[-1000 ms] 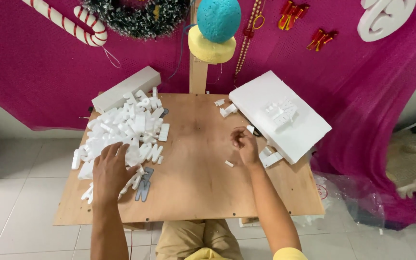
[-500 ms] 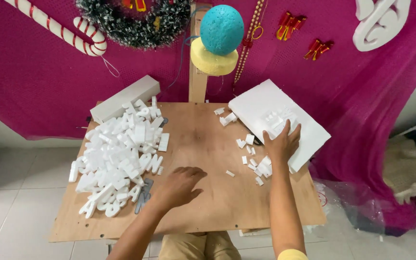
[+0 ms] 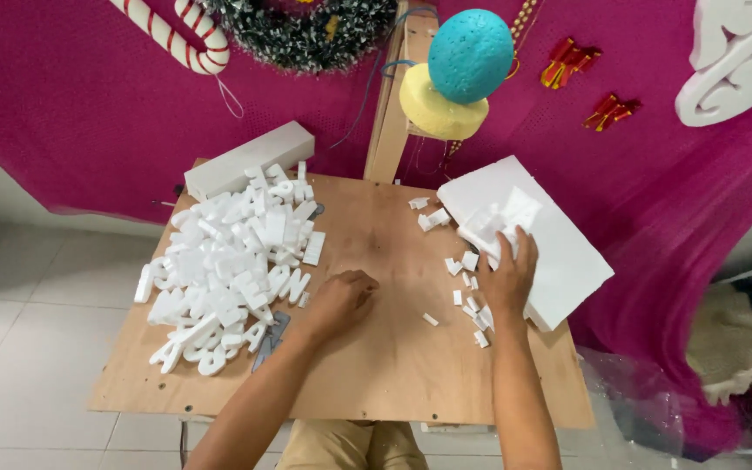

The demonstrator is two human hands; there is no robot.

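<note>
My right hand (image 3: 508, 274) reaches onto the near edge of a white foam slab (image 3: 559, 231) at the table's right side, fingers spread over a small white foam piece (image 3: 502, 228) lying on it; whether it grips the piece I cannot tell. My left hand (image 3: 341, 298) rests with curled fingers on the wooden table (image 3: 385, 365) near the middle, just right of a big pile of white foam letters (image 3: 232, 261). Small foam scraps (image 3: 467, 300) lie scattered below my right hand.
A long white foam block (image 3: 250, 159) lies at the table's back left. A wooden post (image 3: 391, 113) carries a teal ball (image 3: 470, 54) and a yellow ball (image 3: 433, 109). Behind hang a magenta cloth (image 3: 71, 96), a wreath, and a candy cane (image 3: 176, 39). Grey tools (image 3: 270, 335) lie under the pile's edge.
My left hand left the letter pile and moved right to the table's middle. My right hand moved from the scraps up onto the foam slab.
</note>
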